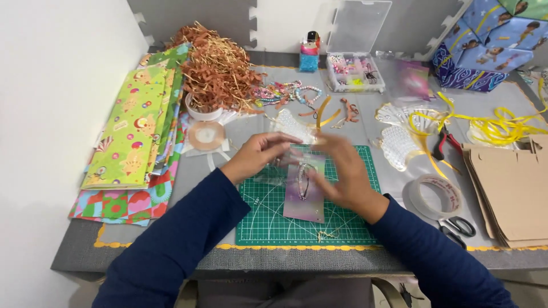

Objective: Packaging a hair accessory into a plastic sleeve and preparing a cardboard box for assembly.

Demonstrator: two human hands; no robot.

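Your hands meet over a clear sleeve and a bead bracelet card on the green cutting mat.

Along the worktop's left edge lie stacked sheets of patterned wrapping paper (128, 134), with a heap of brown paper shred (217, 68) toward the far left corner and a ribbon spool (206, 135) just in front of it. Your left hand (260, 153) reaches in over the cutting mat (268, 219) near the worktop's front edge, its fingers pinching the blurred clear sleeve (297, 154). Just below lies the iridescent card (305, 197) with a bead bracelet (303, 179) on it. Your right hand (342, 177) is at the card's right side, motion-blurred; I cannot tell how its fingers are set. Further right sit a tape roll (436, 197), scissors (459, 228) and, at the right edge, flat cardboard pieces (514, 191).
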